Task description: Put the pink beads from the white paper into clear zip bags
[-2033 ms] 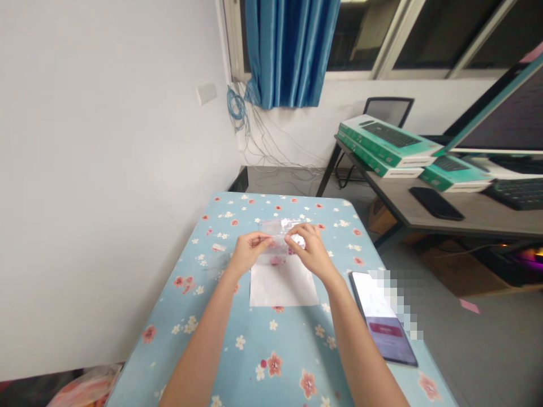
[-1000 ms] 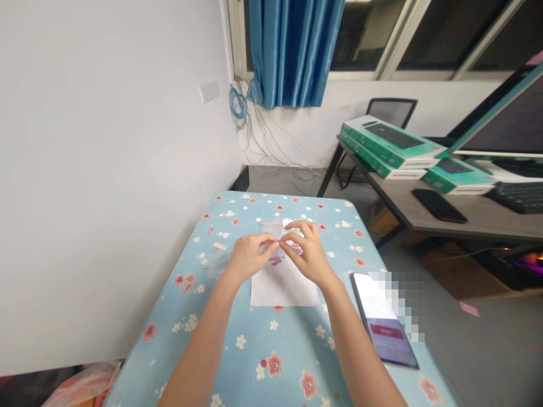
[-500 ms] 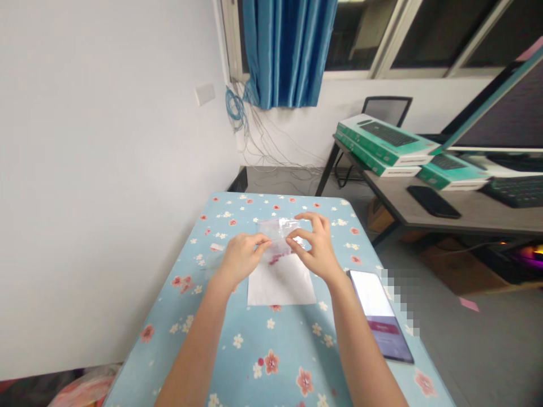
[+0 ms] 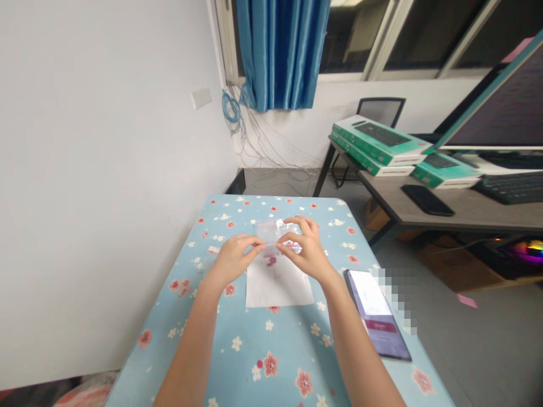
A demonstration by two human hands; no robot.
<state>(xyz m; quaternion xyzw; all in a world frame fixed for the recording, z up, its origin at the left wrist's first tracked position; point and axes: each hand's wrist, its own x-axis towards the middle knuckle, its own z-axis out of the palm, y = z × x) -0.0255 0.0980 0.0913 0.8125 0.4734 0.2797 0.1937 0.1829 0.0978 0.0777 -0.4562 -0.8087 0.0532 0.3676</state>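
Over the middle of the flowered table, my left hand (image 4: 232,260) pinches the near edge of a clear plastic bag (image 4: 265,230) between thumb and index finger. A short way to the right, the thumb and index finger of my right hand (image 4: 309,252) pinch the same edge, its other fingers curved above. Beneath lies a white sheet (image 4: 279,291), flat on the table. Small dark-red pieces (image 4: 270,260) show near the sheet's upper part; whether they are inside the bag or on the sheet I cannot tell.
A large smartphone (image 4: 379,316) with a lit screen lies right of my right forearm. A small white strip (image 4: 214,250) is left of my left hand. On the desk at right are green keyboard boxes (image 4: 377,144), a black phone (image 4: 427,200) and a keyboard (image 4: 515,188).
Both hands have shifted slightly left in the picture, along with the whole view. My right hand has come a little closer to my left along the bag's edge.
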